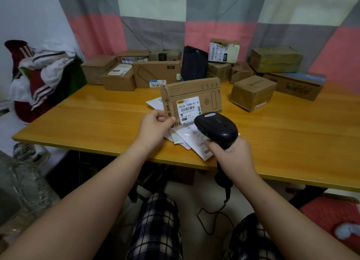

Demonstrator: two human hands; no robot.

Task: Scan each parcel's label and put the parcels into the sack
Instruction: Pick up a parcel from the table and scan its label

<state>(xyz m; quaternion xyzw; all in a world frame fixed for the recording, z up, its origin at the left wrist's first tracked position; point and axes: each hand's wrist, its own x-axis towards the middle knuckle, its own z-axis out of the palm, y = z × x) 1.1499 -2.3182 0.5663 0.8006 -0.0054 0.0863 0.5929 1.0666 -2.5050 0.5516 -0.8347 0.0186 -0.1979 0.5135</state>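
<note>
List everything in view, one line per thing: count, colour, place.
held parcel: one, brown cardboard, upright over the table
label: one, white, on the held parcel, facing the camera
scanner: one, black, just below-right of the label
mailers: several, white, flat on the table under the hands
boxes: about eleven, brown, along the table's far side
pouch: one, black, among the boxes
table: one, orange wood
curtain: one, grey, pink, cream checks, behind
clothes: heap, red and white, left
left hand: pinches the held parcel's lower left corner
right hand: grips the scanner's handle
</note>
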